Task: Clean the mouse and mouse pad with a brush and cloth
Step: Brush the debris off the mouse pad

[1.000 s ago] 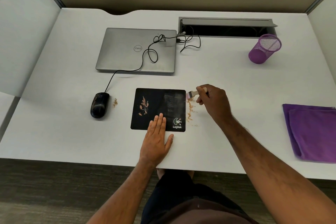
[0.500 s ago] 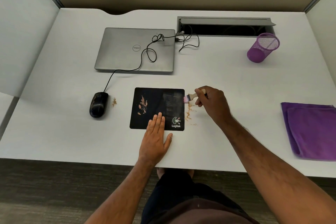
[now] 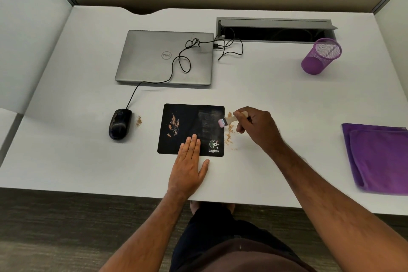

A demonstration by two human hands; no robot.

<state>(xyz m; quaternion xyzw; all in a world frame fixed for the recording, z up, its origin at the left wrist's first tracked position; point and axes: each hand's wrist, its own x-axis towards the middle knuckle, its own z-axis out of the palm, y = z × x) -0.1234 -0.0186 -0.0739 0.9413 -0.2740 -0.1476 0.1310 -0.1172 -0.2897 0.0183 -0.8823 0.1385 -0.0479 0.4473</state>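
A black Logitek mouse pad (image 3: pixel 187 121) lies on the white desk with brown crumbs on its left half. My left hand (image 3: pixel 188 165) presses flat on the pad's near edge, fingers straight. My right hand (image 3: pixel 257 127) grips a small wooden brush (image 3: pixel 226 121) whose pink bristles sit at the pad's right edge. Brown dust (image 3: pixel 229 137) lies on the desk just right of the pad. A black wired mouse (image 3: pixel 119 123) sits left of the pad, with a small crumb pile (image 3: pixel 138 121) beside it. A folded purple cloth (image 3: pixel 379 157) lies at the far right.
A closed silver laptop (image 3: pixel 154 59) lies behind the pad with the mouse cable (image 3: pixel 176 62) looped over it. A purple mesh pen cup (image 3: pixel 321 56) stands back right by an open cable slot (image 3: pixel 273 34). Partition walls flank the desk.
My right hand has shifted the brush down along the pad's right edge, bristles now over the pad's border. The left hand has stayed pressed on the pad.
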